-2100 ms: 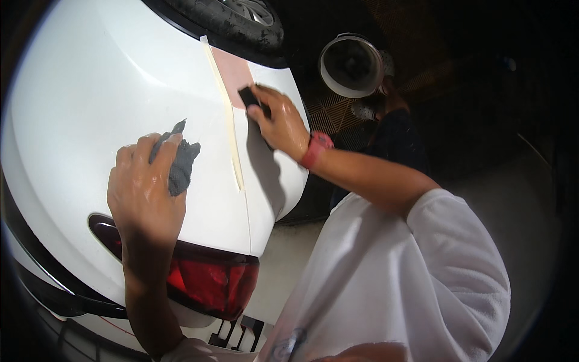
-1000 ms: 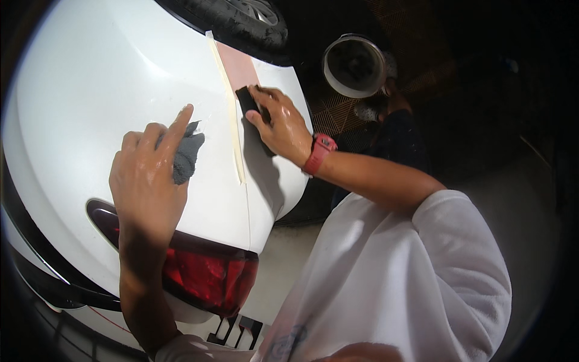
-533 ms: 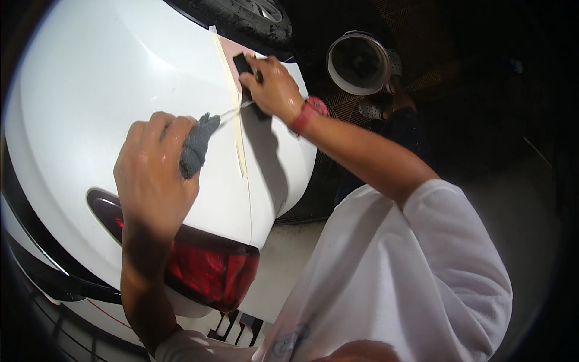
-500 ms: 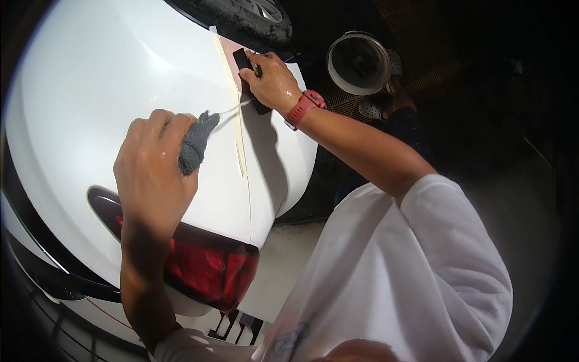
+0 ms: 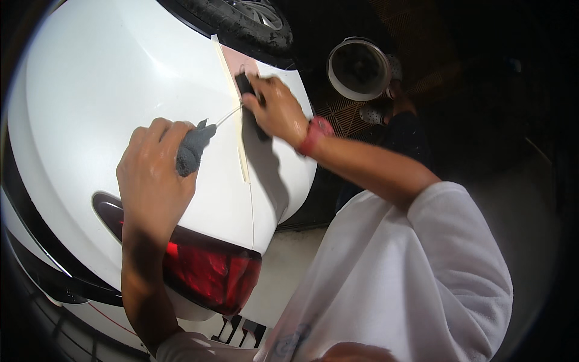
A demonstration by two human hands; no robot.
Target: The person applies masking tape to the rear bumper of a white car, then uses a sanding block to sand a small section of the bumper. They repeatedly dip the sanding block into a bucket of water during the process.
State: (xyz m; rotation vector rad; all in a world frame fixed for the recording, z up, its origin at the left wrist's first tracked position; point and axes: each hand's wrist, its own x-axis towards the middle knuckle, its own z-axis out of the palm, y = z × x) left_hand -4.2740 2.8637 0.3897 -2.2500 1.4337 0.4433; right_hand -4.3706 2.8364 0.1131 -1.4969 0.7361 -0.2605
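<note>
A soaked grey cloth point(image 5: 194, 149) is squeezed in my left hand point(image 5: 152, 166), above the white car panel point(image 5: 108, 102). From it a thin stream of water point(image 5: 228, 114) runs toward the block under my right hand. My right hand point(image 5: 278, 108), with a red watch point(image 5: 318, 131) on the wrist, grips a black sanding block point(image 5: 243, 85) lying on the panel. Beside the block runs a strip of cream masking tape point(image 5: 242, 158). A pinkish patch point(image 5: 241, 59) shows between the tape and the wheel; my hand and the block cover part of it.
A red tail light point(image 5: 214, 271) sits below my left hand. The car's wheel point(image 5: 256, 27) is at the top. On the dark floor to the right stands a round bucket point(image 5: 359, 69), close to my feet in clogs point(image 5: 371, 114).
My right hand has drawn the sanding block down along the tape, away from the wheel, baring more of the pinkish patch. My left hand keeps squeezing the cloth and has barely moved.
</note>
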